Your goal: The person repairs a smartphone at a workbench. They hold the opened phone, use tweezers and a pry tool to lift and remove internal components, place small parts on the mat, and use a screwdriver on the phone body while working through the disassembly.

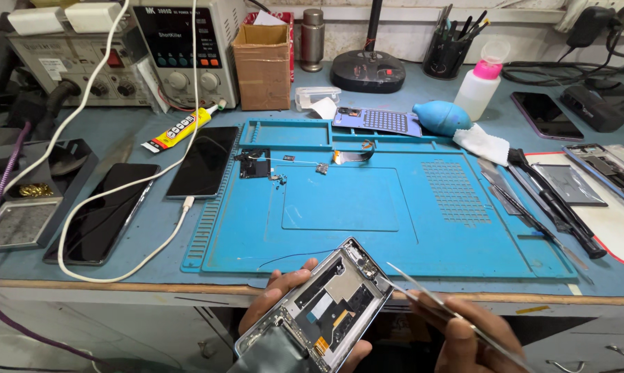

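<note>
Blue repair mat [408, 221] covers the cluttered desk [153, 228], with small parts [277, 169] and two dark phones [203, 162] lying on it. Below the desk's front edge, the left hand [284, 304] cradles an opened phone frame [322, 304], its fingers wrapped around it. The right hand [474, 338] pinches metal tweezers [436, 304], tips just beside the frame.

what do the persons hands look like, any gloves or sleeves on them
Both hands are bare: no gloves show on the left hand or the right hand. No rings, watch or bands can be seen on the parts in view. No sleeve cuffs reach the wrists, which are cut off by the frame's lower edge.
</note>
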